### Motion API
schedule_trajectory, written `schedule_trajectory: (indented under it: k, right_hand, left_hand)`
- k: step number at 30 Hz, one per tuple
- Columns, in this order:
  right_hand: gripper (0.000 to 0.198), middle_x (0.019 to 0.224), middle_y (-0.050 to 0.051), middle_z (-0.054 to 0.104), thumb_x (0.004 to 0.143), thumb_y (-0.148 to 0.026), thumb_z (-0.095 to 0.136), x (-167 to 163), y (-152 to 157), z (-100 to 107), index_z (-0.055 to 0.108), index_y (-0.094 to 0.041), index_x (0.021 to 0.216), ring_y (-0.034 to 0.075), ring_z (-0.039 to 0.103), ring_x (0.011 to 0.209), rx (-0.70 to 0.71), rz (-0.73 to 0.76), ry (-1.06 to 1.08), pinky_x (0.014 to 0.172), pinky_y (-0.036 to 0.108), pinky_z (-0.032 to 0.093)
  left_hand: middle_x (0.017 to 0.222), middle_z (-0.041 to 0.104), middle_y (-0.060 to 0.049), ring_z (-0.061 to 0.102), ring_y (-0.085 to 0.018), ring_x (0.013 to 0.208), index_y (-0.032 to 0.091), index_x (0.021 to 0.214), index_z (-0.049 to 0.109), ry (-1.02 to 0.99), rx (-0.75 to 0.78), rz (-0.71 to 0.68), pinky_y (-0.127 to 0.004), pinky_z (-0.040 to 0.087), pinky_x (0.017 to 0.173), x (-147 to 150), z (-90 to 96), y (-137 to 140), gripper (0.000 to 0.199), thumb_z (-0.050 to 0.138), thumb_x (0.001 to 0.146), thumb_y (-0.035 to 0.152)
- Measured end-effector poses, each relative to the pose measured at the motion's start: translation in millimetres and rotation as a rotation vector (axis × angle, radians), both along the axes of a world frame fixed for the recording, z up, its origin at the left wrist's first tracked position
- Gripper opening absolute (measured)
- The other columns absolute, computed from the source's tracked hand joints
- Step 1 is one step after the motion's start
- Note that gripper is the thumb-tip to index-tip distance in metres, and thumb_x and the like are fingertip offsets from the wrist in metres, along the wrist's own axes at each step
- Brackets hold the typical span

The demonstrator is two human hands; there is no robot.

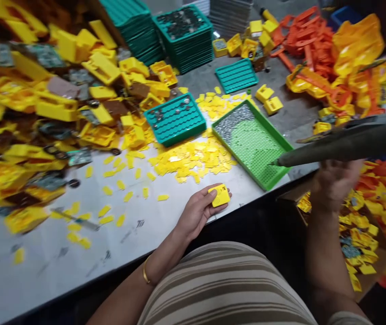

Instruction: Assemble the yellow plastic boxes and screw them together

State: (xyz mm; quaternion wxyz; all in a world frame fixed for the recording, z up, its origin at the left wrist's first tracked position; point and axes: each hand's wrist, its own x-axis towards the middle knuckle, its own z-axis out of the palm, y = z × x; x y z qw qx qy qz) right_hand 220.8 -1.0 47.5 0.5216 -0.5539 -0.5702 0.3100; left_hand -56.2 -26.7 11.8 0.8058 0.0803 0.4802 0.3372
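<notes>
My left hand [196, 210] is closed on a small yellow plastic case [220, 196] with a patch of tiny holes, just over the table's front edge. My right hand [337, 183], somewhat blurred, is wrapped round a grey electric screwdriver [341, 140]; its fingers are partly hidden by the tool. The thin bit points left, over the near right part of a light green tray [270, 183]. Silvery screws [235, 119] are heaped at that tray's far left end. Small yellow plastic pieces [193, 160] lie spread beyond my left hand.
Yellow casings with circuit boards [57, 106] are piled at the left. A teal ridged tray [179, 126] holds small metal parts; teal tray stacks [188, 45] stand behind. Orange parts [309, 40] lie back right. A cardboard box [377, 275] of yellow parts is below my right arm.
</notes>
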Motion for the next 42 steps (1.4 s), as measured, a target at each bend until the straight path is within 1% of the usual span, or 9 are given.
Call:
schedule_trajectory:
  k: [2,6,8,11,16,21,26,39,42]
  right_hand:
    - [0.061,0.09,0.007,0.068,0.07,-0.059,0.072,10,14,2,0.058,-0.026,0.12,0.027,0.067,0.091,0.053,-0.029,0.019,0.078,0.04,0.056]
    - [0.052,0.087,0.003,0.066,0.071,-0.042,0.076,6,37,5,0.058,-0.026,0.117,0.024,0.066,0.083,0.0,0.156,0.041,0.083,0.044,0.055]
    - [0.043,0.078,0.001,0.062,0.073,-0.046,0.072,-4,43,9,0.06,-0.025,0.109,0.022,0.064,0.074,-0.003,0.165,0.092,0.08,0.044,0.055]
    - [0.045,0.071,0.0,0.056,0.073,-0.055,0.065,-24,45,12,0.057,-0.027,0.107,0.02,0.06,0.065,0.017,0.022,0.164,0.073,0.042,0.056]
    - [0.034,0.061,-0.003,0.044,0.081,-0.054,0.057,-52,39,6,0.051,-0.029,0.102,0.015,0.049,0.048,0.196,-0.199,0.239,0.048,0.032,0.046]
    - [0.03,0.056,-0.006,0.043,0.082,-0.054,0.06,-64,32,1,0.047,-0.031,0.097,0.014,0.045,0.041,0.111,-0.068,0.236,0.043,0.03,0.043]
    - [0.024,0.053,-0.007,0.045,0.085,-0.046,0.06,-72,36,1,0.047,-0.03,0.097,0.013,0.045,0.04,0.172,0.065,0.321,0.042,0.029,0.042]
    - [0.05,0.05,-0.008,0.034,0.072,-0.074,0.053,-79,44,-9,0.042,-0.029,0.091,0.014,0.037,0.037,-0.005,-0.042,0.19,0.039,0.032,0.04]
    - [0.053,0.053,-0.005,0.038,0.071,-0.079,0.05,-75,43,-14,0.046,-0.029,0.091,0.016,0.045,0.043,-0.086,-0.037,0.132,0.044,0.034,0.044]
  left_hand:
    - [0.107,0.072,-0.014,0.07,-0.023,0.099,0.011,0.109,0.063,-0.005,0.0,-0.076,-0.029,0.059,0.079,8,1.8,2,0.029,0.067,0.082,0.022]
    - [0.106,0.072,-0.013,0.07,-0.021,0.097,0.012,0.108,0.064,0.043,-0.003,-0.133,-0.03,0.059,0.081,14,5.5,5,0.03,0.069,0.08,0.024]
    - [0.106,0.072,-0.013,0.069,-0.021,0.097,0.012,0.107,0.064,0.069,-0.002,-0.136,-0.03,0.059,0.083,15,6.3,6,0.03,0.07,0.08,0.024]
    - [0.104,0.073,-0.012,0.069,-0.021,0.097,0.013,0.108,0.064,0.091,0.007,-0.148,-0.032,0.058,0.084,18,5.2,8,0.032,0.071,0.079,0.026]
    - [0.099,0.073,-0.01,0.07,-0.019,0.094,0.013,0.109,0.065,0.094,-0.001,-0.17,-0.034,0.057,0.088,25,0.6,10,0.032,0.07,0.081,0.027]
    - [0.098,0.072,-0.01,0.07,-0.02,0.093,0.013,0.107,0.066,0.074,0.002,-0.165,-0.039,0.056,0.092,28,-0.6,12,0.032,0.072,0.079,0.028]
    - [0.098,0.072,-0.01,0.069,-0.02,0.092,0.013,0.108,0.067,0.072,-0.007,-0.181,-0.039,0.055,0.093,26,-0.6,13,0.032,0.07,0.08,0.028]
    - [0.098,0.071,-0.01,0.069,-0.021,0.093,0.014,0.106,0.069,0.043,0.009,-0.18,-0.043,0.053,0.095,24,-4.5,15,0.033,0.073,0.077,0.03]
    - [0.097,0.072,-0.009,0.069,-0.021,0.092,0.014,0.106,0.069,0.047,0.008,-0.174,-0.043,0.054,0.095,25,-4.3,14,0.033,0.073,0.077,0.029]
